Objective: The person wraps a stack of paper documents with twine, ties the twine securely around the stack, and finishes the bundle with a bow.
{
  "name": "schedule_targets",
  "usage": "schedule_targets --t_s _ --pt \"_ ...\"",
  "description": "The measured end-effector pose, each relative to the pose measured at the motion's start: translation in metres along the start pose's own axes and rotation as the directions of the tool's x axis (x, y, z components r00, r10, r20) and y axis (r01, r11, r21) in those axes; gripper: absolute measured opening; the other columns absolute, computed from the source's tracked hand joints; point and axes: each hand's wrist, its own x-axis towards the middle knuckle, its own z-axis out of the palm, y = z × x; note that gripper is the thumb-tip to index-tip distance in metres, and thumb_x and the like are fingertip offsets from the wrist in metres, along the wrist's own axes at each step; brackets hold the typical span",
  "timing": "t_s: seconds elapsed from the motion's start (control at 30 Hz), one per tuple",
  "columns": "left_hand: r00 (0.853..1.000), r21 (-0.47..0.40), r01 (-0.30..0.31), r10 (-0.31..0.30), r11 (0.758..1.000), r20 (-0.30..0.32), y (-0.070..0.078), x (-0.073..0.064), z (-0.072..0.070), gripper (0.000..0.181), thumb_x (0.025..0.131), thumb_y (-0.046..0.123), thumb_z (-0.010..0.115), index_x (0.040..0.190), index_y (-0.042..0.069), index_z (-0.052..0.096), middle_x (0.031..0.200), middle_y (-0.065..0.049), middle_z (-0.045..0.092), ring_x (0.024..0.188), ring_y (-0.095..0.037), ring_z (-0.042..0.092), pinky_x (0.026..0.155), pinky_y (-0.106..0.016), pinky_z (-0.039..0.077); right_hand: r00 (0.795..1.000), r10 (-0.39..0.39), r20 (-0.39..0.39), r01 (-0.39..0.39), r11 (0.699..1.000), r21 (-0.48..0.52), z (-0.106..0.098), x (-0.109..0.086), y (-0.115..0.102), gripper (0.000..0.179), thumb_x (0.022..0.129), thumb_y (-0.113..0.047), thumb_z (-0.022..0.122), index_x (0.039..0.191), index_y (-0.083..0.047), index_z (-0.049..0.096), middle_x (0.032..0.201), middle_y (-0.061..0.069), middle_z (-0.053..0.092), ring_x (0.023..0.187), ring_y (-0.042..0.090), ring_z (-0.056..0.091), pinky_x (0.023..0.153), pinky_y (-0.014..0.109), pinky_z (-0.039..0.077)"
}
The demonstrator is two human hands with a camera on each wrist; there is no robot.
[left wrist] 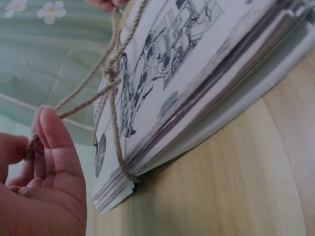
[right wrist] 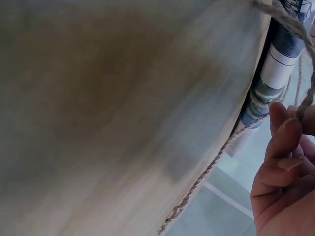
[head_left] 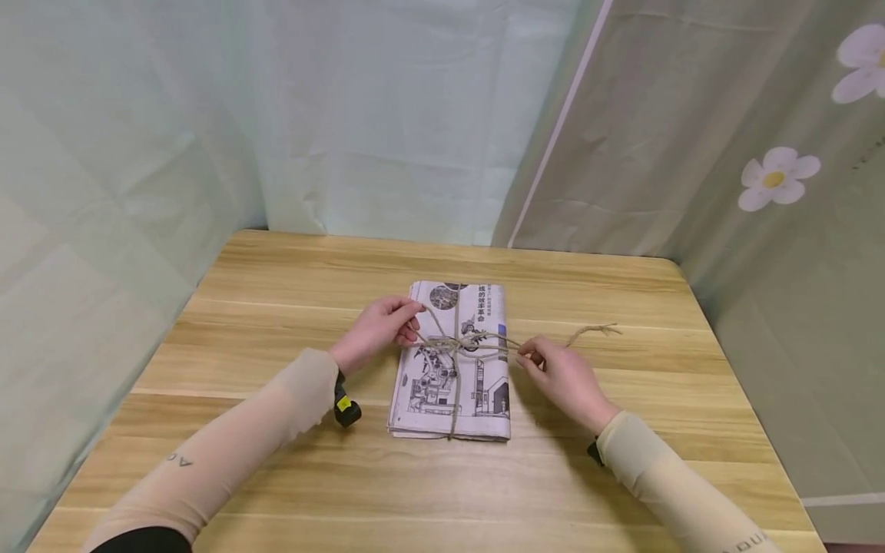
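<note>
A stack of folded newspapers (head_left: 429, 399) lies flat on the table, bound lengthwise and crosswise with brown twine (head_left: 456, 307). The strands meet in a knot (left wrist: 110, 73) at the middle of the top sheet. At the stack's left edge my left hand (head_left: 380, 329) pinches a loop of the twine between thumb and fingers, drawn up from the knot. On the other side my right hand (head_left: 563, 378) pinches twine strands just past the right edge. Beyond that hand a loose, frayed twine end (head_left: 600, 329) lies on the wood.
The wooden table (head_left: 276, 491) has a back edge against pale hanging curtains (head_left: 401, 123). A curtain with white flowers (head_left: 773, 180) hangs along the right side. A dark wrist strap with a black device (head_left: 347, 411) sits on the left wrist.
</note>
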Motion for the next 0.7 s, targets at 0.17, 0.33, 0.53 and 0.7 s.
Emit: schedule_targets --t_s 0.17,0.33,0.53,0.7 --pt "0.999 -0.103 0.007 -0.010 0.995 -0.035 0.002 0.002 0.000 0.040 0.109 0.023 0.050 0.136 -0.008 0.050 0.108 -0.018 0.062 0.078 -0.016 0.064 0.072 -0.028 0.059 0.999 -0.039 0.030 0.041 0.998 -0.054 0.002 -0.004 0.003 0.010 0.094 -0.020 0.076 0.104 -0.018 0.074 0.088 -0.008 0.070 0.071 0.006 0.060 0.064 0.033 0.053" --pt "0.999 -0.108 -0.005 0.000 0.994 -0.052 0.002 0.004 0.002 0.040 0.109 0.022 0.051 0.134 -0.009 0.050 0.118 -0.024 0.060 0.079 -0.015 0.064 0.071 -0.025 0.058 0.994 -0.047 0.101 0.053 0.997 -0.055 0.001 -0.005 0.003 0.009 0.095 -0.025 0.075 0.104 -0.023 0.074 0.093 -0.010 0.071 0.076 0.007 0.062 0.068 0.035 0.054" --pt "0.996 -0.058 -0.051 0.046 0.997 -0.071 0.003 0.002 0.002 0.034 0.106 0.024 0.058 0.126 -0.005 0.059 0.123 -0.031 0.057 0.080 -0.016 0.062 0.073 -0.027 0.058 0.988 0.007 0.155 0.003 0.998 -0.064 -0.012 -0.001 0.007 0.011 0.097 -0.026 0.072 0.105 -0.019 0.075 0.095 -0.007 0.072 0.079 0.009 0.063 0.072 0.036 0.056" --pt "0.993 0.008 -0.087 0.087 0.996 -0.078 0.003 0.000 0.001 0.032 0.105 0.024 0.062 0.124 -0.001 0.065 0.113 -0.032 0.061 0.079 -0.018 0.064 0.076 -0.032 0.060 0.982 0.064 0.177 -0.047 0.994 -0.099 -0.026 0.006 0.029 0.016 0.095 -0.016 0.073 0.110 -0.011 0.073 0.102 0.002 0.071 0.091 0.021 0.067 0.082 0.045 0.057"
